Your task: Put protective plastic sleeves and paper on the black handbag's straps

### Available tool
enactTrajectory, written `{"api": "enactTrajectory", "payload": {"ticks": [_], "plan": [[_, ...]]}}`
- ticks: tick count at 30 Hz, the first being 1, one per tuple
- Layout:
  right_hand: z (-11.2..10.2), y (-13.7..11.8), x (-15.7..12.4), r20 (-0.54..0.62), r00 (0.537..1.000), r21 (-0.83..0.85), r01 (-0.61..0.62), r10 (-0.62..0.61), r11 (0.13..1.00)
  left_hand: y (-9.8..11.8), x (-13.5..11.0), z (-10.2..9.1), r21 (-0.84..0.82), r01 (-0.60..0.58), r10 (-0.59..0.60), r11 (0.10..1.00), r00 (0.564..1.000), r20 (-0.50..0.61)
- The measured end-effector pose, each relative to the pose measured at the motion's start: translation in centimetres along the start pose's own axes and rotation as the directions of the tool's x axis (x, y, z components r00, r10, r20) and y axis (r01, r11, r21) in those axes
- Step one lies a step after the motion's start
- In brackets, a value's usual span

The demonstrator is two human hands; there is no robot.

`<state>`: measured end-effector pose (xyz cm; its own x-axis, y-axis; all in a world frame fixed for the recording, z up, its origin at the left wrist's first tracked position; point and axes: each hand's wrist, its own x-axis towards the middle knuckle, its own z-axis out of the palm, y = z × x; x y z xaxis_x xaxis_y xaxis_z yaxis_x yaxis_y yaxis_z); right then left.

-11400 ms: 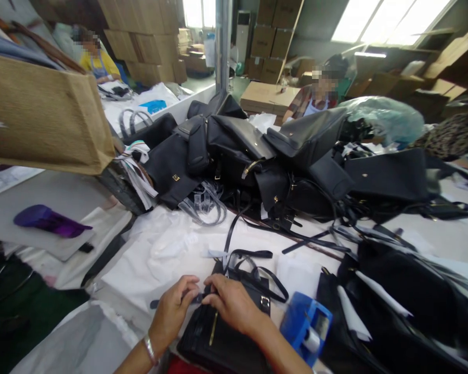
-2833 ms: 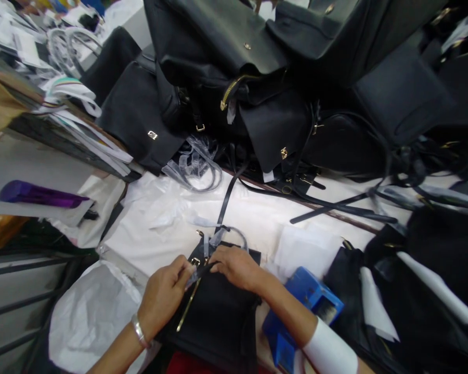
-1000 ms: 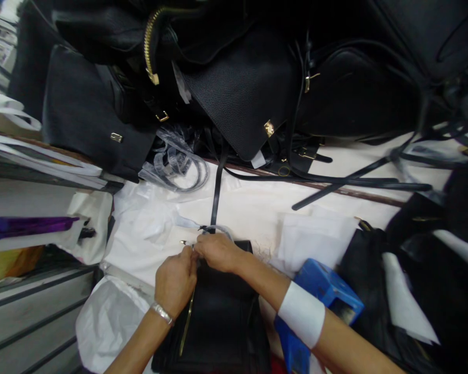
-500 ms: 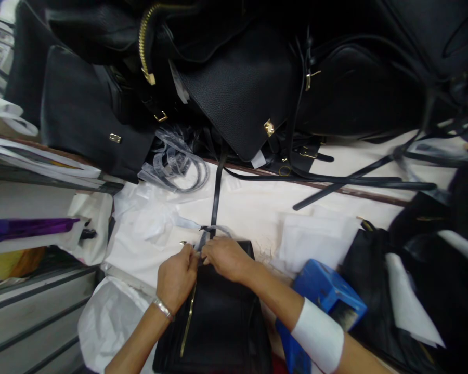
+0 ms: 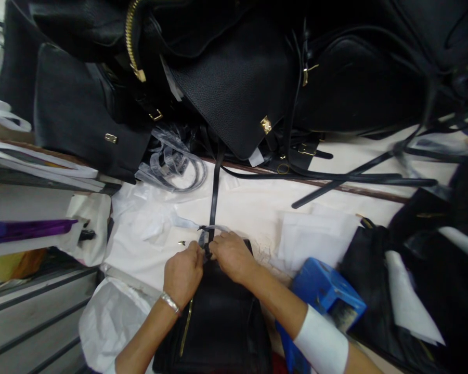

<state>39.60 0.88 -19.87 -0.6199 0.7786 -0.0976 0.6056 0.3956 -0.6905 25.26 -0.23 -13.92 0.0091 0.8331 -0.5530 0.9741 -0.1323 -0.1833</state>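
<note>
A small black handbag point(image 5: 218, 322) with a gold zip lies flat on the white table right in front of me. Its black strap point(image 5: 213, 195) runs away from its top edge toward the bag pile. My left hand point(image 5: 184, 272) and my right hand point(image 5: 231, 255) meet at the bag's top edge, fingers pinched closed on the strap's plastic-wrapped end. A silver bracelet sits on my left wrist, a white cuff on my right forearm.
A heap of black handbags point(image 5: 234, 78) fills the far side. Clear-wrapped handles point(image 5: 175, 163) lie left of the strap. A blue tape dispenser point(image 5: 327, 293) stands right of my arm, white paper point(image 5: 315, 234) behind it, more black bags point(image 5: 421, 280) at right, a purple object point(image 5: 27, 229) at left.
My view has tilted down from the room onto the table. Both hands have stayed at the bag's top edge, drawing closer together on the wrapped strap end.
</note>
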Motion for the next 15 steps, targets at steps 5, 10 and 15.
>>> {"api": "enactTrajectory", "payload": {"ticks": [5,10,15], "plan": [[-0.5,0.6,-0.3,0.023,0.999,0.034,0.046,-0.047,0.998,1.0,0.6,0.2,0.014,-0.019,0.019,1.000,1.000,-0.009],[-1.3,1.4,-1.2,-0.028,0.998,-0.004,-0.062,0.062,0.998,1.1,0.7,0.0,0.010,-0.019,0.019,1.000,1.000,-0.003],[-0.5,0.9,-0.8,-0.012,0.999,0.017,-0.036,0.036,0.999,2.4,1.3,0.0,0.056,-0.006,0.003,0.998,0.999,0.048]]}}
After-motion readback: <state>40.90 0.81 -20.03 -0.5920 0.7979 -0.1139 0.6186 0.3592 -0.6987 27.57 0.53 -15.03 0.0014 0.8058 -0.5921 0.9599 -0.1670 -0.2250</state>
